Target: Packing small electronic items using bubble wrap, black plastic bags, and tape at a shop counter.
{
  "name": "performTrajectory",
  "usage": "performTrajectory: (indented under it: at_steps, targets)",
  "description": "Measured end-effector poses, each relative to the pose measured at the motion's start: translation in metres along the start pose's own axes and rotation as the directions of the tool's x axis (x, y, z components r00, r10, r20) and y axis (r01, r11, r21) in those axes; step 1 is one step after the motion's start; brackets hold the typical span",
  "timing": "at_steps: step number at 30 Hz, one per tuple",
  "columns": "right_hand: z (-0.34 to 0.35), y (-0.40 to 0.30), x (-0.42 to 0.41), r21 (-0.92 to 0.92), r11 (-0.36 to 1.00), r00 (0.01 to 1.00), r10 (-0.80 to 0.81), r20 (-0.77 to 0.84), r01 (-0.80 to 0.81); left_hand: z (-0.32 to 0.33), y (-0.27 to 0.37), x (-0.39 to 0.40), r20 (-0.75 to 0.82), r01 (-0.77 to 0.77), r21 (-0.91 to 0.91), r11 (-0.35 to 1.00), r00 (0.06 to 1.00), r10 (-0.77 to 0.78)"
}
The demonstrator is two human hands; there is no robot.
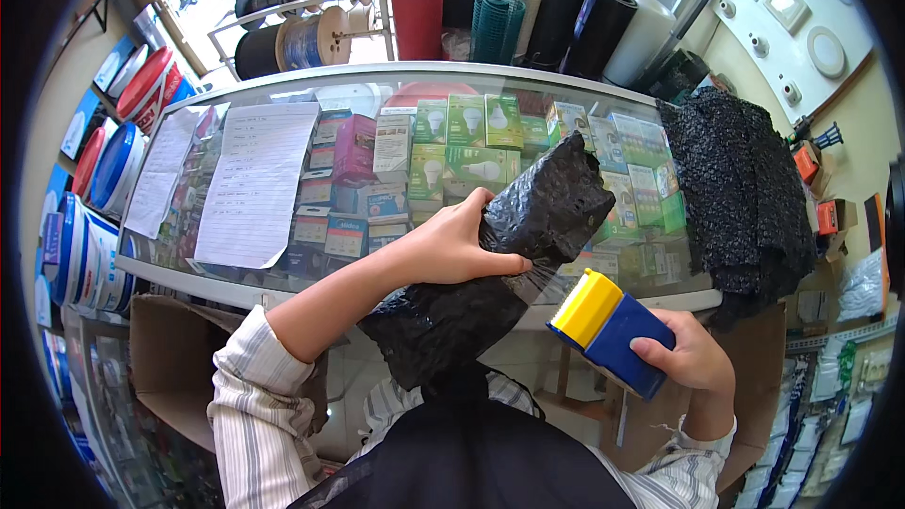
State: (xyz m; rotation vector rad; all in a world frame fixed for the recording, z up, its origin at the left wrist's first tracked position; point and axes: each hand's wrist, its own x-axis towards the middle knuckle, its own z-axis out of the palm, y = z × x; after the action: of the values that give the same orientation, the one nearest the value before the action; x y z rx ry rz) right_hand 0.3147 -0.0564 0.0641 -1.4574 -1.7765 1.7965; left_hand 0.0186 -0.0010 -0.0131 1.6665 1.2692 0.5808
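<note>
My left hand point(474, 240) grips a long bundle wrapped in black plastic point(548, 201) around its middle, tilted over the near edge of the glass display counter point(269, 300). Clear tape point(534, 286) runs around the bundle's middle and stretches toward a blue and yellow tape dispenser point(611, 332). That dispenser is in my right hand point(689, 353), with the thumb on its blue side, to the right of the bundle. Boxed light bulbs point(466, 124) show through the counter glass. The underside of the bundle is hidden.
Handwritten paper sheets point(258, 184) lie on the counter's left. Folded black bubble wrap point(739, 198) drapes over its right end. Beyond stand a cable spool rack point(318, 42) and upright rolls point(417, 18). A cardboard box point(170, 367) is below left; paint buckets point(92, 247) line the left shelf.
</note>
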Motion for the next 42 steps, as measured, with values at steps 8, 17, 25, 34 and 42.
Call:
performTrajectory:
  at_steps: [8,17,25,34,42]
  targets:
    - [-0.003,-0.002,-0.009,-0.176,0.982,0.997,0.069,-0.028,-0.072,-0.004,0.005,-0.004,0.003,0.055,-0.067,0.996,0.999,-0.054]
    - [0.008,-0.038,0.015,-0.791,0.612,0.917,-0.306,-0.257,-0.017,-0.001,0.013,-0.024,-0.288,-0.262,-0.456,0.851,0.948,0.137]
    - [0.029,-0.056,0.037,-0.941,0.319,0.735,-0.611,-0.294,-0.111,0.001,0.044,-0.028,-0.524,-0.293,0.290,0.911,0.748,0.407]
    - [-0.014,-0.070,0.047,-0.845,0.506,0.719,-0.652,-0.242,0.174,-0.033,0.057,-0.016,-0.648,-0.374,0.186,0.908,0.648,0.400]
    - [0.008,-0.068,0.074,-0.940,0.295,0.572,-0.747,-0.339,-0.171,-0.019,0.063,0.007,-0.631,-0.315,0.404,0.859,0.584,0.511]
